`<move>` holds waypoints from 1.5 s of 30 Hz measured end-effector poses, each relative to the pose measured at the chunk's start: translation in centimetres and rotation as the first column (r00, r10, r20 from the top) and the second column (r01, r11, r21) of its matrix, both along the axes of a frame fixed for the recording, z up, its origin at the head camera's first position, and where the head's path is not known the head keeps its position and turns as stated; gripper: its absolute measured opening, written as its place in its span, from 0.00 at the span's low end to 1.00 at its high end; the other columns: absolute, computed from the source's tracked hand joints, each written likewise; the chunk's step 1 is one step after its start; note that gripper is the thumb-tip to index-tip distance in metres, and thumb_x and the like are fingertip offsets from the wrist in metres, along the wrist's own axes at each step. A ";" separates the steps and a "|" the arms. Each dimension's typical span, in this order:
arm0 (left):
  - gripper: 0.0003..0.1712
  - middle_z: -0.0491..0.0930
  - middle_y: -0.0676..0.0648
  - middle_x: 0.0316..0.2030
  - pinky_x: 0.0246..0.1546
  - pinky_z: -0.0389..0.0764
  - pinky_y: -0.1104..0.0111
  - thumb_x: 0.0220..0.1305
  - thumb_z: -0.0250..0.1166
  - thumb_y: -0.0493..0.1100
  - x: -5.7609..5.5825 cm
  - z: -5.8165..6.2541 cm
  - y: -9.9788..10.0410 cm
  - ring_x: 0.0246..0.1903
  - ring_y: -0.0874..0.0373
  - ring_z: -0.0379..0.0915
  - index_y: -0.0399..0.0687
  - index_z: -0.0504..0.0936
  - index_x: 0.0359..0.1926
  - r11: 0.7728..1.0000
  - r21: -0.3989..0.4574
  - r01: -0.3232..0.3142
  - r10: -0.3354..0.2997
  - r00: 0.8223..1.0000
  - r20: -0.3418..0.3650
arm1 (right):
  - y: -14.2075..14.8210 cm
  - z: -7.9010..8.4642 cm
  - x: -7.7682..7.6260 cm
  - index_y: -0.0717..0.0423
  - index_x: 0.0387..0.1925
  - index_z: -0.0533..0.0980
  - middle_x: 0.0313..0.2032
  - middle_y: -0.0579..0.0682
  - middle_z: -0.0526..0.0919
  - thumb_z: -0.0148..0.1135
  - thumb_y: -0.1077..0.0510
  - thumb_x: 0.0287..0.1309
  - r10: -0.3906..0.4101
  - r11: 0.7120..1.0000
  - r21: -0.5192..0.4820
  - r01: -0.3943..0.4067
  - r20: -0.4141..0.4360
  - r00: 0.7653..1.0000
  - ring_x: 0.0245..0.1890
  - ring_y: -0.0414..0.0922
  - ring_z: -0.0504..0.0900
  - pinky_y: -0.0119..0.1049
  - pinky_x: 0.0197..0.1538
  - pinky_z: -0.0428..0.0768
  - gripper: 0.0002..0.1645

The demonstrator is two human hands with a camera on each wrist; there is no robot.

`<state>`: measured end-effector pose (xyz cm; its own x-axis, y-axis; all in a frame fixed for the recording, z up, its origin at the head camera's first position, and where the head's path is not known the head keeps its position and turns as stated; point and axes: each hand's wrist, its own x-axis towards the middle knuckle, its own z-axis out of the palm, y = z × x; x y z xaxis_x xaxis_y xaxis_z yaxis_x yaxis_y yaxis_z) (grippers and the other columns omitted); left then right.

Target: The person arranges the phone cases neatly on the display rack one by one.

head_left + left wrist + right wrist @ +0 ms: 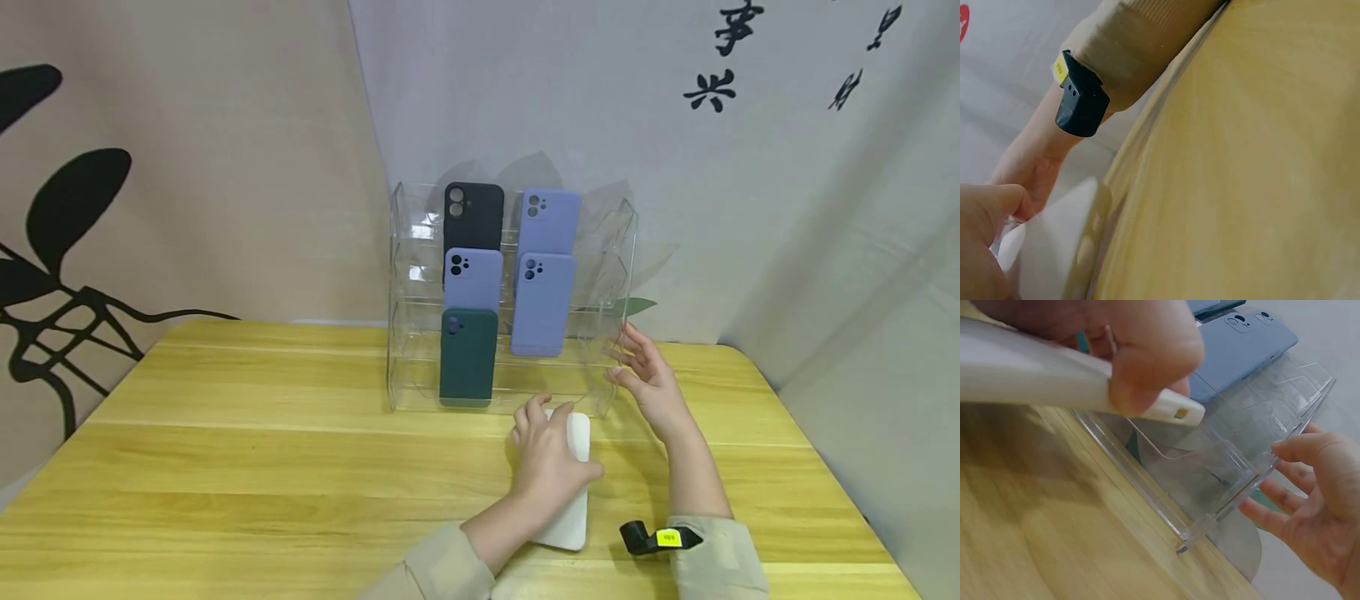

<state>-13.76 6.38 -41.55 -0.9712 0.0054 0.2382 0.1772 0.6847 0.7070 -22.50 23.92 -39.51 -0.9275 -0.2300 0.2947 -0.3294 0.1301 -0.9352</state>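
Observation:
My left hand [551, 462] grips a white phone case [576, 517] by its sides, just in front of a clear tiered display stand [392, 333]. In the right wrist view the case [1029, 369] is tilted above the tabletop, with a small cutout at its end. My right hand [656, 387] holds the stand's right side edge, its thumb over the edge and its fingers on the outer side. Standing in the tiers are a black case [474, 217], a green case [468, 358] and several lavender cases [543, 304].
A wooden table [262, 467] carries the stand near its back edge. Behind it hangs a pale cloth backdrop [247, 150] with black plant and character prints. A black wrist device [637, 537] with a yellow label is strapped at the right sleeve.

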 end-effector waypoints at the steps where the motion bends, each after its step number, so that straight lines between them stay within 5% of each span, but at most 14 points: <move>1: 0.49 0.62 0.42 0.61 0.55 0.61 0.54 0.26 0.79 0.47 0.0 0.1 0.0 0.60 0.47 0.53 0.45 0.77 0.59 1.000 0.008 0.008 -0.008 1.000 -0.007 | 0.0 0.0 0.0 0.49 0.74 0.51 0.66 0.65 0.58 0.50 0.72 0.65 0.000 1.000 0.001 0.000 0.001 1.000 0.64 0.64 0.60 0.32 0.51 0.76 0.41; 8: 0.49 0.60 0.44 0.63 0.56 0.61 0.53 0.25 0.78 0.41 0.2 0.9 -0.2 0.61 0.48 0.51 0.48 0.76 0.60 0.994 0.104 0.036 -0.031 0.998 -0.046 | 0.1 0.0 0.1 0.47 0.74 0.50 0.67 0.64 0.58 0.50 0.71 0.65 0.002 1.000 0.018 -0.002 0.002 1.000 0.64 0.63 0.60 0.32 0.51 0.75 0.41; 16: 0.49 0.58 0.45 0.64 0.58 0.59 0.51 0.26 0.77 0.36 0.0 2.1 -0.4 0.64 0.48 0.47 0.46 0.75 0.60 0.985 0.146 0.087 -0.058 0.979 -0.196 | 0.0 0.0 0.0 0.48 0.74 0.51 0.67 0.65 0.58 0.50 0.72 0.65 0.002 1.000 0.010 -0.002 -0.002 1.000 0.64 0.64 0.60 0.33 0.51 0.75 0.41; 25: 0.44 0.62 0.42 0.60 0.58 0.58 0.49 0.28 0.75 0.35 -1.8 3.4 -0.9 0.61 0.46 0.50 0.40 0.76 0.57 0.996 0.051 0.076 -0.039 0.859 -0.511 | 0.1 -0.1 -0.1 0.54 0.74 0.49 0.67 0.65 0.57 0.49 0.73 0.65 -0.005 1.000 0.015 0.005 0.000 1.000 0.64 0.64 0.60 0.34 0.51 0.76 0.41; 45: 0.42 0.65 0.39 0.56 0.60 0.58 0.50 0.31 0.74 0.35 -7.3 5.2 -1.4 0.59 0.39 0.54 0.37 0.75 0.57 0.998 0.002 -0.061 0.046 0.720 -0.693 | 0.0 -0.1 -0.1 0.49 0.74 0.50 0.66 0.64 0.58 0.51 0.72 0.65 -0.001 1.000 0.002 0.001 0.002 1.000 0.64 0.64 0.60 0.33 0.51 0.75 0.41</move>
<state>-21.06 4.94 -36.33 -0.5348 -0.0294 0.8445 0.5744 0.7203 0.3888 -22.56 23.93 -39.60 -0.9285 -0.2297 0.2919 -0.3270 0.1324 -0.9357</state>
